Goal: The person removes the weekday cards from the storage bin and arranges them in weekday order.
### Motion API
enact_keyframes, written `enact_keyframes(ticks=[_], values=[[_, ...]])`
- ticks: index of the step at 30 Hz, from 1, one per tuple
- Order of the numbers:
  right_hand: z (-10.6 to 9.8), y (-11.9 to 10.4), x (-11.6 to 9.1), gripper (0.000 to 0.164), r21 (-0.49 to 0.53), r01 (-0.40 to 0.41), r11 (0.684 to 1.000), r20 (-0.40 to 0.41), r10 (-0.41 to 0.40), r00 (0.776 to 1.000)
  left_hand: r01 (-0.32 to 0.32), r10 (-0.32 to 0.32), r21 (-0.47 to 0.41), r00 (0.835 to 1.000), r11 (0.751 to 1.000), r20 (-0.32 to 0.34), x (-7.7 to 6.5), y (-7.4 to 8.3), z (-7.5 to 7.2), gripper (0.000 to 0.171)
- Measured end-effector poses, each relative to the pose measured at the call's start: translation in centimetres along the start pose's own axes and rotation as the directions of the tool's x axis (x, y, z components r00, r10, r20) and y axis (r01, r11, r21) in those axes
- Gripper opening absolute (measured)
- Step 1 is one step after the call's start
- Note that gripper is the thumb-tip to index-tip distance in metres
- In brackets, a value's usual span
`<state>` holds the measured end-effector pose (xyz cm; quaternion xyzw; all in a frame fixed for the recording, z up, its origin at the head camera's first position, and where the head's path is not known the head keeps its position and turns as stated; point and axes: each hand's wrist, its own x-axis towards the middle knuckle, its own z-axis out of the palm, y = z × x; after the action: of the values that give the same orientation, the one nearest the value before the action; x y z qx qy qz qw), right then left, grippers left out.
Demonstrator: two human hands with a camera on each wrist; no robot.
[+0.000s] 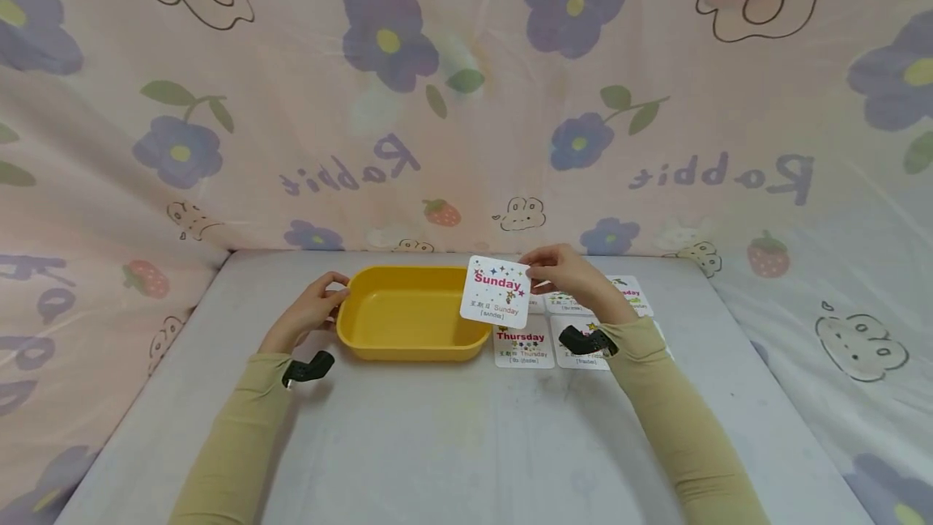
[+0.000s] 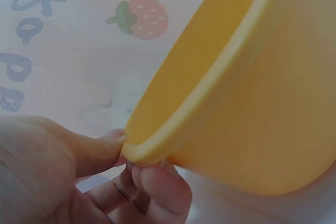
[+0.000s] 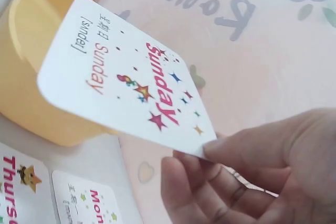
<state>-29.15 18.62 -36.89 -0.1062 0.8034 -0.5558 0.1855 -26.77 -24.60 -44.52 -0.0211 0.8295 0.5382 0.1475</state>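
Observation:
My left hand (image 1: 313, 310) pinches the left rim of a yellow plastic basin (image 1: 408, 353), thumb on top and fingers beneath, as the left wrist view shows. No card shows inside the basin in the head view. A white square card printed "Sunday" (image 1: 496, 292) is held up by its corner between the thumb and fingers of my right hand (image 1: 564, 272). It overlaps the basin's right end in the head view, printed face toward me. In the right wrist view the Sunday card (image 3: 126, 72) is tilted, with the basin (image 3: 52, 114) behind it.
Several day cards lie in two rows right of the basin, among them a Thursday card (image 1: 523, 347) and a Monday card (image 3: 86, 200). My right forearm covers part of them. A patterned cloth (image 1: 466, 120) hangs behind the white table (image 1: 437, 436).

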Motion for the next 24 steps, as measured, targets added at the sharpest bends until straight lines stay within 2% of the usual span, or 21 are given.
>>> enact_keyframes(ticks=[12, 18, 24], values=[[-1.4, 3.8, -4.7, 0.031, -0.012, -0.055, 0.998, -0.003, 0.055, 0.998, 0.008, -0.008, 0.000, 1.000, 1.000, 0.005, -0.1, 0.2, 0.0, 0.036], [-1.1, 5.8, -6.2, 0.026, -0.040, -0.089, 0.995, -0.018, 0.088, 0.996, 0.019, -0.019, -0.004, 1.000, 1.000, 0.004, -0.2, 0.2, 0.0, 0.035], [-0.4, 7.4, -7.1, 0.022, -0.066, -0.123, 0.990, -0.032, 0.121, 0.992, -0.004, 0.004, -0.016, 1.000, 1.000, 0.016, 0.0, 0.0, 0.0, 0.035]])
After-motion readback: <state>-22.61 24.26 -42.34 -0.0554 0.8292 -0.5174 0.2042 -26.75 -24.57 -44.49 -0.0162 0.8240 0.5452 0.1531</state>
